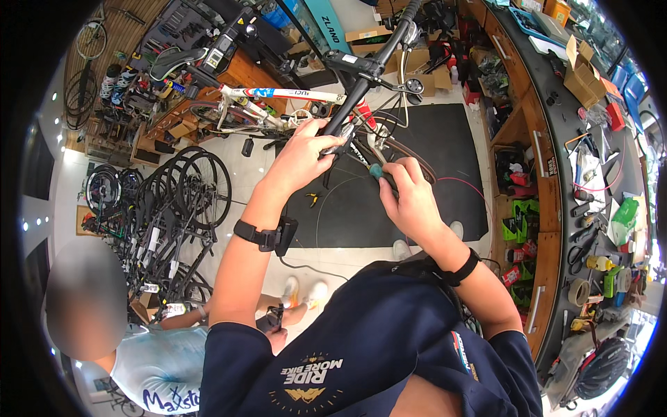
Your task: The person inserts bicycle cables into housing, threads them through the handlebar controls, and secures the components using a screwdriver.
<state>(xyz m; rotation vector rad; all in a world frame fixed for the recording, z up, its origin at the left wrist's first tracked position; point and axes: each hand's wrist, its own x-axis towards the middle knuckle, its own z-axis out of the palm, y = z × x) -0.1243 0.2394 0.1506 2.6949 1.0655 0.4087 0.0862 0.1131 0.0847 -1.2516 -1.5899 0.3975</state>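
Observation:
A white, red and blue bicycle (295, 93) stands ahead of me with its black flat handlebar (360, 87) running toward me. My left hand (302, 156) is closed around the near end of the handlebar, its fingers beside the brake lever (347, 132). My right hand (411, 193) is closed on what looks like a screwdriver (376, 171) with a teal handle. Its shaft points up and left toward the lever; whether the tip touches anything I cannot tell. Loose cables (405, 104) loop around the front of the bicycle.
A black mat (451, 153) lies under the front wheel, with a small yellow-and-black tool (314, 199) on it. Along the right runs a workbench (549, 229) crowded with tools. Several bicycles (184, 201) stand at the left. Another person (156, 361) is close at my lower left.

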